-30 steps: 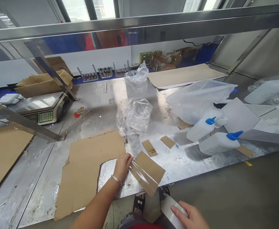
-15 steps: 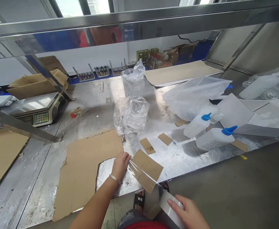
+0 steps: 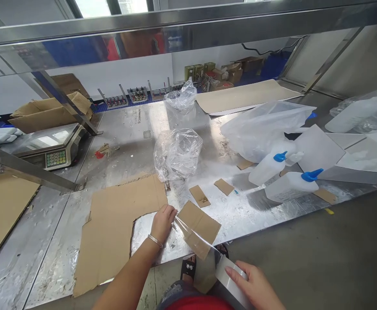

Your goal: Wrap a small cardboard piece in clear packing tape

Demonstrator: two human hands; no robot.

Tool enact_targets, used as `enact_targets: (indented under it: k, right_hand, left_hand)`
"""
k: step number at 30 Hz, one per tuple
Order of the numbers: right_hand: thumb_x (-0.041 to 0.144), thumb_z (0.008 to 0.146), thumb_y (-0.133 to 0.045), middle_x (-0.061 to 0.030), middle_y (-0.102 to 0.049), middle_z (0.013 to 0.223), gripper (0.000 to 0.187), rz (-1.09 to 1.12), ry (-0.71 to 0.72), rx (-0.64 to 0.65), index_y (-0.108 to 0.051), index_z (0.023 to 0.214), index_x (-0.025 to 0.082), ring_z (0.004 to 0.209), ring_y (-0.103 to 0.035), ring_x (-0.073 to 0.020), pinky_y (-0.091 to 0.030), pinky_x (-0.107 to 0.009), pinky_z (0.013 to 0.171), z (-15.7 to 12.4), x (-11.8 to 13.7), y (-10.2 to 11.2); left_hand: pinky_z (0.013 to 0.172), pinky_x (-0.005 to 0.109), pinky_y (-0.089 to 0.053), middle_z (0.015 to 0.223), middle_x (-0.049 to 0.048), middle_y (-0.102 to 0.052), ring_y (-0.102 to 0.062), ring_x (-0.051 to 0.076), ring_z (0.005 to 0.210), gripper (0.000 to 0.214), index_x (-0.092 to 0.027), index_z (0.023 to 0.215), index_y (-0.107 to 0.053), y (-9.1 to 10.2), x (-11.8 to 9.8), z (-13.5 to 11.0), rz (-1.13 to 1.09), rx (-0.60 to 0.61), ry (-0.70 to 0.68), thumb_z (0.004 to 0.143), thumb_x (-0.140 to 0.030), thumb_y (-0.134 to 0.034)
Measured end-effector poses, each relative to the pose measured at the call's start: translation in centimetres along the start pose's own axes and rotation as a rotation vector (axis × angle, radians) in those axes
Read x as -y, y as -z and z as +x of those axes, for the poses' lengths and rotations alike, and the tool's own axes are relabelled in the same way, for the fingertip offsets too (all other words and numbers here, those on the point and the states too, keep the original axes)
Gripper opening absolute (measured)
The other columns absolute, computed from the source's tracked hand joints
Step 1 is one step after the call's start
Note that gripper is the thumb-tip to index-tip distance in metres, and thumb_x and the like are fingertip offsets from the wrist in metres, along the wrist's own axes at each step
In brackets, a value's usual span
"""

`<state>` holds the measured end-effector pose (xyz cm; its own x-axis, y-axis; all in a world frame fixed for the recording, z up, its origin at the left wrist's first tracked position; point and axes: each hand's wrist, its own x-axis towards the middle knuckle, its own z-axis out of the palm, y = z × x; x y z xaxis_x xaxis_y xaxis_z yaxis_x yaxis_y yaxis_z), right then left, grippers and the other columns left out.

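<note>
Scuffed stainless steel, streaked with white residue, makes up the tabletop, which runs under a steel shelf rail across the top of the frame. From my remote seat I see the left hand, a thin bangle at its wrist. Its fingertips are pinched on the free end of a clear tape strip at the left corner of a small cardboard piece.

That piece is plain brown and roughly rectangular. It lies just below the centre of the frame, at the tabletop's front edge, with one corner hanging over. The strip runs glossy and taut across it, down and to the right, to a tape roll at the bottom edge, off the tabletop. The right hand is closed over that roll, fingers on its outer face.

Just left of the left hand lies a large cardboard sheet with a square notch cut from it. Above the small piece sit two cardboard scraps and a crumpled clear plastic bag. At centre right, two white squeeze bottles with blue caps rest beside a big translucent bag. A weighing scale stands at middle left, and open cardboard boxes lie beyond it. The scale's keypad markings are too small for me to read.
</note>
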<state>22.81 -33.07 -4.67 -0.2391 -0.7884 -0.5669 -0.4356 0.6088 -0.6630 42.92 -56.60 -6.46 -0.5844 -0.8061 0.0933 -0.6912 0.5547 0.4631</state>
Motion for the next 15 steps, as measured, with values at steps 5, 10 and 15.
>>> enact_targets:
  k: [5,10,15]
  right_hand:
    - [0.068,0.074,-0.03,-0.001,-0.041,0.063,0.052,0.004,-0.009,0.009,-0.037,0.061,0.018,0.065,-0.041,-0.017,-0.028,-0.027,0.06,-0.17,0.38,0.15]
    - [0.067,0.074,-0.031,-0.0011,-0.04,0.063,0.051,-0.005,-0.006,-0.003,-0.035,0.06,0.018,0.066,-0.041,-0.0172,-0.028,-0.027,0.06,-0.15,0.58,0.3]
    - [0.067,0.074,-0.03,-0.0002,-0.037,0.063,0.05,-0.028,-0.004,0.0,-0.033,0.06,0.018,0.065,-0.041,-0.0169,-0.027,-0.027,0.06,0.02,0.4,0.28]
  left_hand:
    - [0.068,0.031,-0.05,0.079,0.0011,-0.058,-0.057,0.014,0.073,0.02,-0.014,0.082,-0.057,-0.04,-0.02,0.0,0.026,0.005,-0.006,0.091,-0.027,-0.045]
    - [0.068,0.031,-0.05,0.079,0.0011,-0.058,-0.057,0.013,0.073,0.019,-0.014,0.082,-0.058,-0.08,-0.14,0.0,0.041,0.0,-0.008,0.091,-0.026,-0.045]
    - [0.067,0.031,-0.05,0.078,0.0009,-0.058,-0.056,0.013,0.072,0.02,-0.014,0.082,-0.057,-0.22,-0.04,0.0,0.054,-0.011,-0.008,0.091,-0.027,-0.045]
